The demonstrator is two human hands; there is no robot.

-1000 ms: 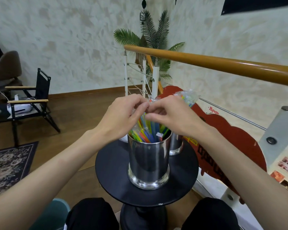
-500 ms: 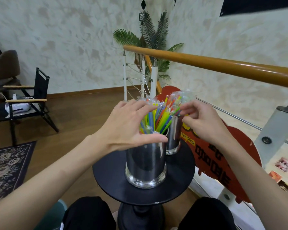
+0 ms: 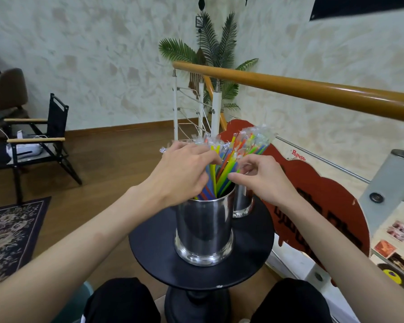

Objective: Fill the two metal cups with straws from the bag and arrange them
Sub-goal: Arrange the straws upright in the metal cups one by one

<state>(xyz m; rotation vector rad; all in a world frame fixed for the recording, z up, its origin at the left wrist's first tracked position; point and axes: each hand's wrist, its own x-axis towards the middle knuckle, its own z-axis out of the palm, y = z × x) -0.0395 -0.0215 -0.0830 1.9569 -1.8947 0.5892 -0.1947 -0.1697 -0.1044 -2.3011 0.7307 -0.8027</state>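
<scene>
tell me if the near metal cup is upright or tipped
Upright. The near metal cup stands flat on its base on the round black table, walls vertical, coloured straws fanning out of its top.

Cafe or shop landing, wooden handrail (image 3: 313, 94), red Popeye sign (image 3: 313, 194), folding chair (image 3: 47, 136), potted palm (image 3: 210, 57)

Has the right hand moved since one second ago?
Yes. The right hand has drawn rightward off the near cup, toward the far cup.
</scene>
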